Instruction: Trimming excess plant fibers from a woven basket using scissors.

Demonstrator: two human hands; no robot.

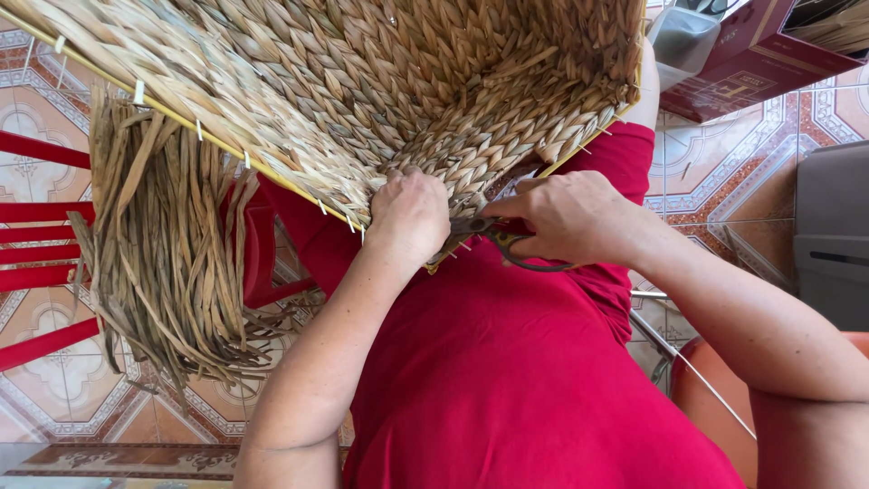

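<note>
Gripping the lower edge of a woven straw basket (362, 81) at frame centre, the left hand (412, 217) is closed into a fist on the braided rim. Right hand (570, 217) just beside it, fingers wrapped round dark-handled scissors (498, 237), blades pointing left toward the rim; tips probably touching the weave, but the fist hides that spot. Hands close together, not touching as far as I can see. Basket fills the upper half of the frame, tilted, with a thin yellow frame rod (181, 122) running along its edge. Loose straw strands (172, 254) hang in a bundle at left, over a red chair (36, 226). Red shirt (507, 380) fills lower centre. Patterned floor tiles (733, 172) at right, dark red box (760, 54) upper right, grey bin (833, 235) at right edge.
</note>
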